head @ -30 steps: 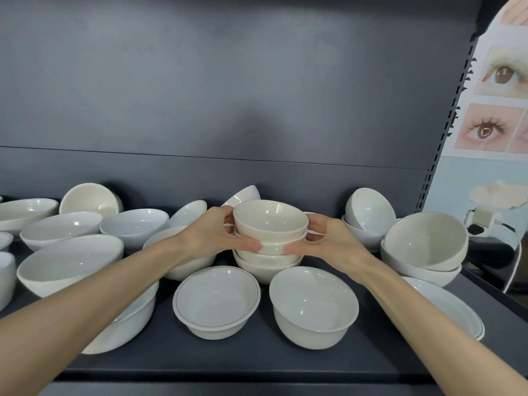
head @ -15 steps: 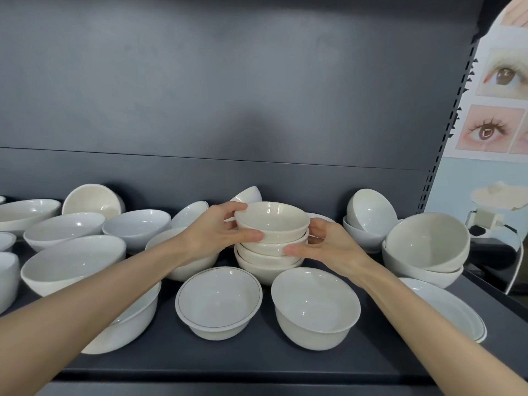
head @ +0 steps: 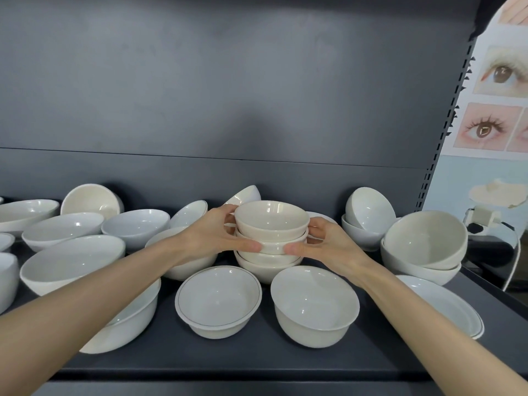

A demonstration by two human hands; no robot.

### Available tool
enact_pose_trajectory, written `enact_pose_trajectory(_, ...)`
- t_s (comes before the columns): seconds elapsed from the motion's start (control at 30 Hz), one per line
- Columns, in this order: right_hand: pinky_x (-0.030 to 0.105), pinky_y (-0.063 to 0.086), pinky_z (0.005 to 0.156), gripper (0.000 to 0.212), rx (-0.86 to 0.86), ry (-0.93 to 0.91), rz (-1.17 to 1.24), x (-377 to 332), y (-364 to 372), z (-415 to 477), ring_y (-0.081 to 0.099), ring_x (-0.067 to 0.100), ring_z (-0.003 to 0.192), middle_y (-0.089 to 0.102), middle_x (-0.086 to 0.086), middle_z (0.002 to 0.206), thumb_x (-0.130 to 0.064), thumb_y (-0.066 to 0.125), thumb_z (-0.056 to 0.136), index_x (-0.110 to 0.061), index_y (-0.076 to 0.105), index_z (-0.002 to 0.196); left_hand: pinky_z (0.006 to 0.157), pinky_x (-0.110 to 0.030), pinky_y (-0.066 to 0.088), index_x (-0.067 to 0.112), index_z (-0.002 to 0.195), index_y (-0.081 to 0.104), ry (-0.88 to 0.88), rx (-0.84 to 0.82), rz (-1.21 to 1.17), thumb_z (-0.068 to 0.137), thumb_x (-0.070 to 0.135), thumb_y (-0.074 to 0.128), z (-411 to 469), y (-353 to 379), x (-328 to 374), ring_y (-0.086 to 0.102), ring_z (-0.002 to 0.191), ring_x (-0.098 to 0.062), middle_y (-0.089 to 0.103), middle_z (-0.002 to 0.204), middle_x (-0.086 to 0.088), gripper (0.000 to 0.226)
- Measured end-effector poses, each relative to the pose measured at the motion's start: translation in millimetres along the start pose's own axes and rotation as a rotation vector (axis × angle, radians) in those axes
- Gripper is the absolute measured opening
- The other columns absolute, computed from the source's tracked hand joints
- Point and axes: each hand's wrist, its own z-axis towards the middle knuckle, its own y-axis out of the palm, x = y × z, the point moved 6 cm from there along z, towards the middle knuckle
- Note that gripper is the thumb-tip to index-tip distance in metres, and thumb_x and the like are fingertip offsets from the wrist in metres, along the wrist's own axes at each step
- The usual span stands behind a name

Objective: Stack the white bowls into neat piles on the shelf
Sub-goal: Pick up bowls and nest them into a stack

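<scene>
A pile of several small white bowls [head: 271,224] stands at the middle back of the dark shelf [head: 228,358]. My left hand [head: 217,238] grips the pile's upper bowls from the left, thumb at the front. My right hand [head: 325,244] grips them from the right, thumb at the front. In front of the pile sit a rimmed bowl [head: 218,301] and a deeper white bowl [head: 314,305]. Loose white bowls [head: 71,261] lie scattered to the left. A nested pair of large bowls [head: 423,247] sits at the right.
A shallow plate [head: 445,304] lies at the shelf's right edge. Two bowls [head: 365,215] lean at the back right. The grey back panel [head: 228,95] rises behind. A poster with eyes [head: 497,101] and a cable stand beyond the shelf's right upright.
Both hands have shifted slightly on the central pile, and the upper bowls now sit more squarely on it. The view has drifted a little.
</scene>
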Motion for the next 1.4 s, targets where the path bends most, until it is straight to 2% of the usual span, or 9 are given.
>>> enact_pose_trajectory(0.1,0.034,0.049,0.1,0.071,0.014,0.006,-0.004,0.9,-0.4,-0.4,0.061,0.01,0.114,0.067,-0.007,0.119,-0.025,0.088,0.061,-0.018,0.057,0.124,0.087,-0.025,0.054,0.021,0.1,0.059,-0.005,-0.024,-0.017,0.066,0.002,0.082,0.5,0.7,-0.4,0.069,0.091,-0.009,0.07,0.104,0.005,0.046)
enact_pose_trajectory(0.3,0.032,0.048,0.101,0.07,0.014,0.01,0.004,0.1,-0.3,-2.0,0.059,0.011,0.116,0.066,-0.007,0.121,-0.023,0.088,0.064,-0.018,0.055,0.126,0.081,-0.018,0.054,0.021,0.099,0.058,0.007,-0.034,-0.014,0.068,-0.001,0.081,1.4,1.1,2.0,0.068,0.09,-0.007,0.069,0.103,0.005,0.044)
enact_pose_trajectory(0.5,0.035,0.052,0.096,0.079,-0.041,0.057,-0.037,0.7,-1.6,-4.4,0.065,0.009,0.106,0.065,-0.006,0.12,-0.027,0.09,0.06,-0.028,0.05,0.128,0.086,-0.021,0.053,0.024,0.117,0.047,-0.087,-0.081,0.037,0.064,0.014,0.086,2.0,-1.5,-4.0,0.067,0.094,0.0,0.064,0.113,0.005,0.066)
enact_pose_trajectory(0.63,0.027,0.055,0.084,0.081,-0.075,0.103,-0.074,-1.2,1.7,-8.0,0.067,0.01,0.101,0.064,-0.004,0.119,-0.026,0.089,0.063,-0.031,0.045,0.131,0.078,-0.015,0.052,0.03,0.114,0.045,-0.101,-0.12,0.058,0.063,0.009,0.086,1.7,0.3,-5.7,0.064,0.094,0.006,0.062,0.114,0.01,0.069)
enact_pose_trajectory(0.73,0.03,0.056,0.086,0.079,-0.06,0.106,-0.053,-2.0,2.0,-7.3,0.067,0.011,0.101,0.064,-0.004,0.117,-0.021,0.088,0.064,-0.028,0.046,0.131,0.078,-0.015,0.052,0.026,0.119,0.044,-0.098,-0.108,0.048,0.063,0.005,0.086,2.7,0.5,-6.4,0.063,0.095,0.005,0.062,0.113,0.009,0.073)
enact_pose_trajectory(0.9,0.028,0.056,0.084,0.076,-0.041,0.103,-0.04,-2.5,1.8,-7.9,0.067,0.009,0.098,0.064,-0.007,0.114,-0.019,0.088,0.064,-0.027,0.05,0.129,0.091,-0.026,0.051,0.019,0.126,0.045,-0.109,-0.071,0.063,0.06,0.006,0.088,4.7,-1.6,-8.9,0.063,0.103,-0.007,0.063,0.115,0.002,0.079)
enact_pose_trajectory(1.07,0.036,0.055,0.091,0.08,-0.027,0.12,-0.036,0.6,1.8,-7.9,0.068,0.011,0.1,0.064,-0.007,0.118,-0.024,0.089,0.059,-0.029,0.051,0.129,0.092,-0.027,0.051,0.019,0.126,0.045,-0.103,-0.07,0.058,0.06,0.005,0.088,3.9,-1.4,-7.3,0.063,0.103,-0.009,0.063,0.113,0.003,0.08)
enact_pose_trajectory(1.2,0.028,0.056,0.081,0.075,-0.026,0.119,-0.03,-1.3,2.6,-9.9,0.067,0.009,0.098,0.063,-0.01,0.114,-0.021,0.088,0.064,-0.031,0.05,0.128,0.096,-0.033,0.051,0.02,0.126,0.047,-0.109,-0.078,0.084,0.044,0.023,0.093,3.7,-2.9,-7.9,0.063,0.105,-0.01,0.063,0.115,0.003,0.094)
enact_pose_trajectory(1.4,0.036,0.056,0.088,0.076,0.003,0.102,-0.008,0.9,1.2,-5.9,0.069,0.014,0.098,0.069,-0.004,0.113,-0.018,0.091,0.058,-0.028,0.057,0.125,0.095,-0.037,0.052,0.022,0.117,0.054,-0.095,-0.066,0.06,0.05,0.013,0.092,2.5,-3.2,-5.8,0.065,0.104,-0.014,0.066,0.113,-0.001,0.078)
